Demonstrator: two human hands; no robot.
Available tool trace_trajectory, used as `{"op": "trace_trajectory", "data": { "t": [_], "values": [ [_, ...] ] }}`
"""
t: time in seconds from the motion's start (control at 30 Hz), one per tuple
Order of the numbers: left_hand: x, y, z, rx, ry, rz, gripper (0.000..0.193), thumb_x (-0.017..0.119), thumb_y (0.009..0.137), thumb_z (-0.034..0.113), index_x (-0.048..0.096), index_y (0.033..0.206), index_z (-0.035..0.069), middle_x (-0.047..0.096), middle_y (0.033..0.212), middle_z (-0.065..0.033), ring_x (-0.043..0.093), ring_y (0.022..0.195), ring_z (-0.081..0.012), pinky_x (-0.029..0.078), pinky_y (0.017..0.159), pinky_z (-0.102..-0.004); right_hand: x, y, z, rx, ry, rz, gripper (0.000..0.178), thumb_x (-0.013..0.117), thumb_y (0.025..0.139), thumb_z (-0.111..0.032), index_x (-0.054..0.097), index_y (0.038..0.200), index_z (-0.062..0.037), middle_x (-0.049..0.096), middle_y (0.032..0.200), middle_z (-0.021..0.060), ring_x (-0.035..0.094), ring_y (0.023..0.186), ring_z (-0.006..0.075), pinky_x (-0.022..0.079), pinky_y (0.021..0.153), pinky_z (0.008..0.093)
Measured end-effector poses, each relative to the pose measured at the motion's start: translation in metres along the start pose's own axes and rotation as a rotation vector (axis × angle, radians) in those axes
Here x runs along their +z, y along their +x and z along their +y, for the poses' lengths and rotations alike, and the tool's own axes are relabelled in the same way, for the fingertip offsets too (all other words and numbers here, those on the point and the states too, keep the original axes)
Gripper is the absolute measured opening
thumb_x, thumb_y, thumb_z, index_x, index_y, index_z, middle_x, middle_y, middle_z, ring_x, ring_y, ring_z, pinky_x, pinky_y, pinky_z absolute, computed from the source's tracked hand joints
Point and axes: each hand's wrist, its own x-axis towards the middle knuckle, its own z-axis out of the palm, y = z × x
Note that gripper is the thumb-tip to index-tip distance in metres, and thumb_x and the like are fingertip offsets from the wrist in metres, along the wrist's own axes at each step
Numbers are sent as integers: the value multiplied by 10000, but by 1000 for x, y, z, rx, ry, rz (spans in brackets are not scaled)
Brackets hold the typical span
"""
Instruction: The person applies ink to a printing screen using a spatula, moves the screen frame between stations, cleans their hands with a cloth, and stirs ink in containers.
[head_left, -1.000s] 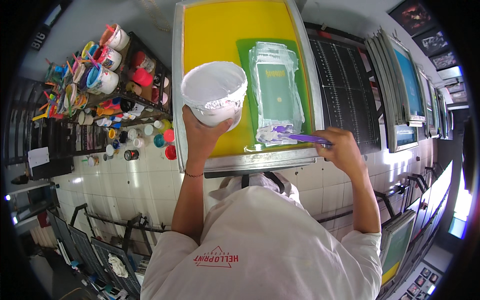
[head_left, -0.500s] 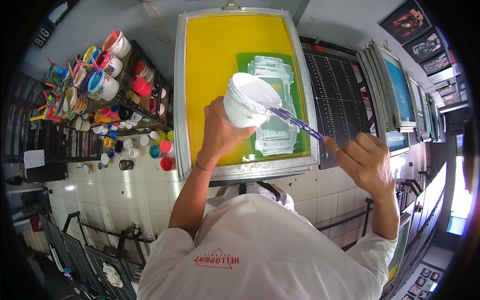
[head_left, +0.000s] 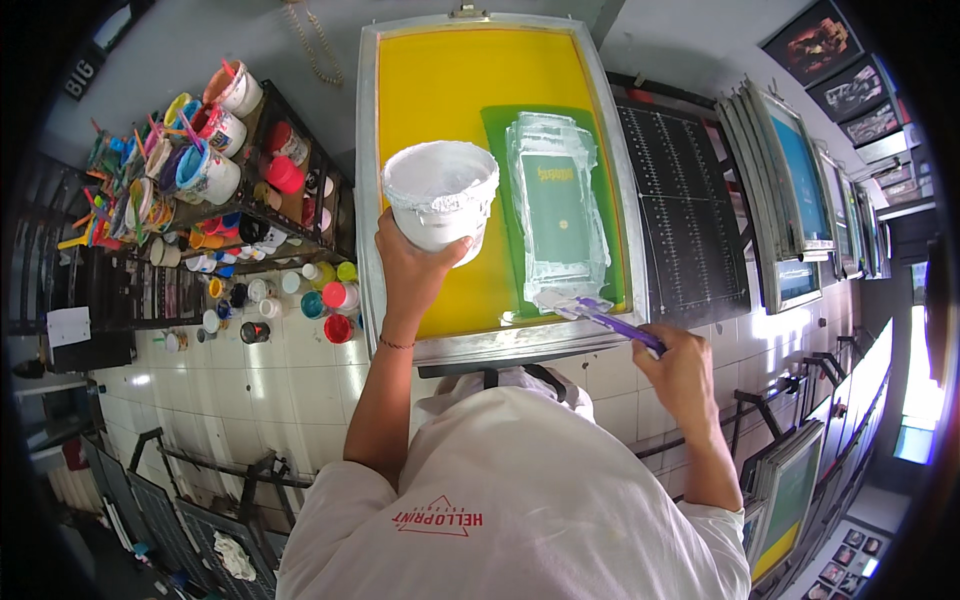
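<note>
My left hand [head_left: 415, 265] is wrapped round a white tub [head_left: 437, 215] whose rim and inside are coated with white ink. The tub is above the yellow mesh of a framed printing screen [head_left: 440, 70]. In my right hand [head_left: 678, 375] is a purple-handled spatula [head_left: 628, 331], its blade smeared white and low over the near end of the screen's green area [head_left: 497, 150]. White ink [head_left: 575, 300] lies at the blade and in a rough rectangular band around a pale green middle. Whether the blade touches the mesh I cannot tell.
At left a dark shelf [head_left: 290, 225] carries several ink tubs with sticks, and more small pots [head_left: 338, 328] stand below it. Right of the screen is a black board with white scale marks [head_left: 690, 200]. Several framed screens [head_left: 795, 190] lean further right.
The tub has moved left, away from the spatula, and now sits more upright. My right hand has brought the spatula from the tub's rim down to the screen's near end.
</note>
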Motion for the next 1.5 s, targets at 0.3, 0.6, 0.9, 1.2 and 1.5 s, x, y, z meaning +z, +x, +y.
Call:
{"op": "trace_trajectory", "data": {
  "t": [0.3,0.6,0.9,1.2,1.5],
  "values": [
    [-11,-6,11,41,-106,-8,950,873,638,213,309,1352,-62,435,1251,-187,472,1199,-287,397,1030,-415,41,19,-43,-70,-217,83,176,666,839,-201,678,795,-31,656,664,153,649,588,349,512,580,449],
    [-28,-16,20,-25,-51,-1,934,883,601,175,349,1330,-61,474,1258,-193,513,1184,-286,432,1015,-410,46,144,-77,-140,-309,189,269,672,810,-258,706,741,0,662,682,217,679,662,387,554,654,461],
    [-13,-14,20,43,184,46,856,881,607,148,391,1280,-53,511,1239,-198,544,1157,-286,458,976,-405,2,198,-61,-142,-116,334,335,640,840,-298,744,911,12,698,865,250,689,835,409,539,782,456],
    [29,21,15,397,224,14,965,917,583,242,368,1337,-7,466,1254,-194,417,1190,-368,343,1021,-494,-54,109,-21,240,991,-246,311,471,1001,-195,690,925,13,346,535,-72,254,440,30,205,397,209],
    [53,22,20,411,257,132,988,923,590,241,344,1344,-28,455,1258,-199,411,1193,-358,343,1015,-485,-54,51,38,452,1014,-301,318,488,995,-189,672,892,48,328,548,-75,255,471,34,215,405,236]
  ]
}}
